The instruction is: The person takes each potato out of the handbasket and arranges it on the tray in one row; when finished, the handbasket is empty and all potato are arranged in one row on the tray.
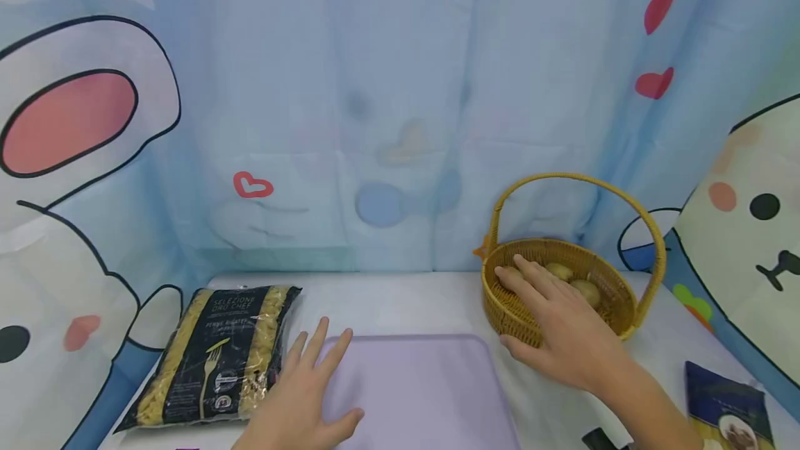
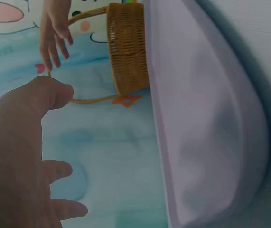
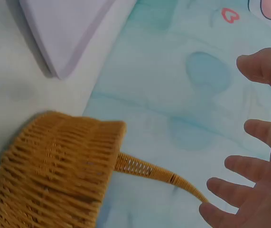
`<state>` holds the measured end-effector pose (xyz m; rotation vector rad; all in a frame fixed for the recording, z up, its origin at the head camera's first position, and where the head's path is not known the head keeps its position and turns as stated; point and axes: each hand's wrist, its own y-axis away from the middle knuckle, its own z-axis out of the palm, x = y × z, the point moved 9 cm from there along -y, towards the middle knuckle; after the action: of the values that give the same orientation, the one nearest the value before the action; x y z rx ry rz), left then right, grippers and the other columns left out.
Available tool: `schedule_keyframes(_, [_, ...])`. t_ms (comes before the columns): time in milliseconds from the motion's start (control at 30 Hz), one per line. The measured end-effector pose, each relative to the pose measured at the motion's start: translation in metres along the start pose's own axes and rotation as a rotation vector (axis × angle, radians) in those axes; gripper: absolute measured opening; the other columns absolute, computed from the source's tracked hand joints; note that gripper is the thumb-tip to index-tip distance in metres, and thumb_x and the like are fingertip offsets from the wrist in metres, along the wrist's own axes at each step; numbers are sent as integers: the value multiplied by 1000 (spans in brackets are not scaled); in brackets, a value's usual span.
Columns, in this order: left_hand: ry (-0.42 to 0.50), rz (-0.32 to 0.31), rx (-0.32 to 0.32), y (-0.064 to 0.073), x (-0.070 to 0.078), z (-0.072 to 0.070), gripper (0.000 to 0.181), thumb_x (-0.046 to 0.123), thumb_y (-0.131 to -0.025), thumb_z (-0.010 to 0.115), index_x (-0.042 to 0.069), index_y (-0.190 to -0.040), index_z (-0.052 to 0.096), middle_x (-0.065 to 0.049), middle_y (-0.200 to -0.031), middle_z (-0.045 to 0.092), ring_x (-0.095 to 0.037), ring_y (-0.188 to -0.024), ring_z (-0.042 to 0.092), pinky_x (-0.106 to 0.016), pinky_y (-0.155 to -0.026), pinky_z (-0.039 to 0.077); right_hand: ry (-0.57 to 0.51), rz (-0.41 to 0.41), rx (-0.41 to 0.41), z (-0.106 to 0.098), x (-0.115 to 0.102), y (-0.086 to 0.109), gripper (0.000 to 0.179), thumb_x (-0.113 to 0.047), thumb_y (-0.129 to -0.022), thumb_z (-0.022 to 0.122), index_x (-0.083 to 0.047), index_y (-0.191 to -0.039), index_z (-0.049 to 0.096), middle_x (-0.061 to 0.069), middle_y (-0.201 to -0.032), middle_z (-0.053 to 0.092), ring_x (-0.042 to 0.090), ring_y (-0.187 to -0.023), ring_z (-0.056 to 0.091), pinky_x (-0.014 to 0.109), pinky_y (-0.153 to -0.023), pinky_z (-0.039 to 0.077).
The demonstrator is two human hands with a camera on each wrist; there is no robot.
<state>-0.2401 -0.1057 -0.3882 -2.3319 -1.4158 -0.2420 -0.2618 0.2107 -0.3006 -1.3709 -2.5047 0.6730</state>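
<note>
A wicker basket (image 1: 509, 318) with a tall handle stands at the back right, holding a few round yellowish things (image 1: 585, 292) that look like potatoes. Over its near side hovers my right hand (image 1: 562, 325), fingers spread; the right wrist view shows that hand (image 3: 263, 175) above the basket (image 3: 54, 171) with nothing in its grasp. My left hand (image 1: 303, 394) is held with fingers apart between a bag of penne pasta (image 1: 215, 356) and a lilac tray (image 1: 419, 394). It holds nothing. Part of the basket's contents is hidden behind the right hand.
A dark blue packet (image 1: 728, 401) lies at the right edge of the white table (image 1: 381, 304). Near my right forearm is a small black object (image 1: 598, 438), partly cut off. A blue cartoon-print curtain (image 1: 400, 89) hangs behind the table.
</note>
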Motion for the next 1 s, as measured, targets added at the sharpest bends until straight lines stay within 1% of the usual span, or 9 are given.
schedule_keyframes(167, [79, -101, -93, 1, -16, 20, 91, 60, -80, 66, 23, -155, 29, -25, -155, 20, -56, -126, 35, -71, -75, 42, -7, 6, -1, -1, 13, -8, 88, -45, -80, 74, -23, -153, 32, 16, -154, 31, 45, -124, 46, 64, -85, 43])
schedule_keyframes(300, [125, -194, -149, 1, -28, 32, 92, 61, -80, 66, 22, -154, 30, -28, -152, 25, -57, -122, 38, -70, -70, 44, -29, 28, -11, -3, 28, -13, 88, -43, -80, 75, -22, -153, 32, 16, -153, 32, 45, -125, 46, 65, -88, 40])
schedule_keyframes(367, [153, -216, -174, 1, -32, 37, 92, 60, -80, 66, 21, -155, 30, -30, -151, 28, -61, -119, 39, -73, -71, 41, -31, 40, -21, -3, 36, -14, 88, -45, -80, 75, -20, -153, 31, 17, -153, 32, 45, -124, 45, 64, -89, 40])
schedule_keyframes(467, [182, -227, -196, 1, -36, 42, 91, 60, -81, 65, 19, -154, 30, -31, -149, 31, -66, -115, 39, -76, -74, 38, -38, 56, -37, -2, 46, -15, 88, -47, -82, 73, -19, -154, 30, 18, -152, 33, 47, -125, 43, 62, -89, 41])
schedule_keyframes(533, [192, -226, -196, 1, -36, 43, 90, 60, -82, 64, 18, -154, 31, -31, -148, 32, -68, -115, 38, -76, -79, 36, -31, 60, -41, -1, 51, -16, 88, -49, -83, 71, -18, -154, 30, 19, -152, 33, 47, -126, 42, 62, -90, 41])
schedule_keyframes(667, [204, -225, -181, 1, -35, 42, 89, 61, -82, 64, 18, -153, 33, -30, -146, 36, -64, -117, 40, -73, -78, 39, -25, 69, -43, 0, 61, -18, 86, -51, -83, 70, -18, -153, 31, 18, -151, 34, 45, -128, 40, 61, -92, 39])
schedule_keyframes(833, [212, -213, -163, 2, -33, 38, 87, 58, -82, 65, 15, -152, 35, -31, -142, 41, -59, -117, 43, -71, -79, 41, -26, 57, -50, 4, 69, -27, 83, -47, -84, 70, -13, -151, 35, 19, -147, 39, 44, -127, 42, 60, -94, 38])
schedule_keyframes(900, [218, -223, -157, 3, -35, 38, 87, 57, -82, 66, 15, -151, 36, -31, -142, 42, -60, -118, 43, -71, -81, 41, -28, 58, -66, 6, 72, -31, 82, -46, -85, 70, -12, -151, 35, 21, -146, 40, 45, -126, 43, 60, -94, 38])
schedule_keyframes(1000, [223, -222, -137, 3, -36, 37, 86, 54, -82, 67, 11, -150, 38, -31, -141, 43, -59, -117, 44, -70, -83, 40, -30, 84, -103, 10, 79, -37, 82, -50, -86, 67, -12, -151, 34, 22, -145, 40, 45, -125, 44, 60, -93, 39])
